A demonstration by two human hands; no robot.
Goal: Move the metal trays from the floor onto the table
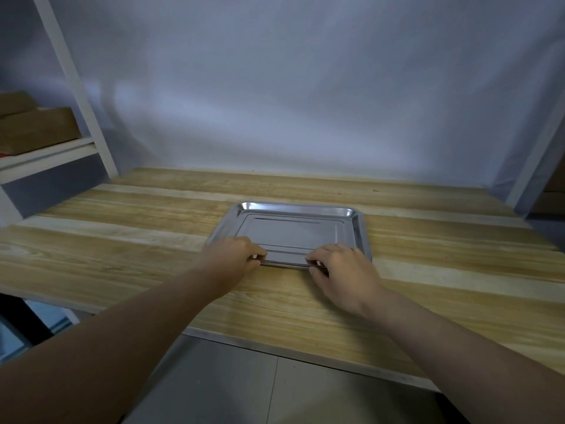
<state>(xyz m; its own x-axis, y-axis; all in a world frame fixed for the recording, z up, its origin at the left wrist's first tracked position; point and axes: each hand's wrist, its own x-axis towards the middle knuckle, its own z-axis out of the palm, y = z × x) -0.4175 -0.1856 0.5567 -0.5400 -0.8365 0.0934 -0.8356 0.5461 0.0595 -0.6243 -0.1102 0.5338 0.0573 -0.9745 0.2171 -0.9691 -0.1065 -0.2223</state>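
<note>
Wooden table (pixel 428 240) carries metal trays (pixel 293 231), stacked near centre. Left hand (pixel 235 252), right hand (pixel 342 267) pinch stack's near rim. Floor trays, if any, unseen; release pending.

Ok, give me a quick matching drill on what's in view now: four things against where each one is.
Things:
1. metal trays
2. left hand
3. right hand
4. cardboard boxes

Places:
A. on the shelf at far left
B. gripping the stack's near edge, left side
C. stacked on the wooden table
D. gripping the stack's near edge, right side

Pairs: 1-C, 2-B, 3-D, 4-A
</note>
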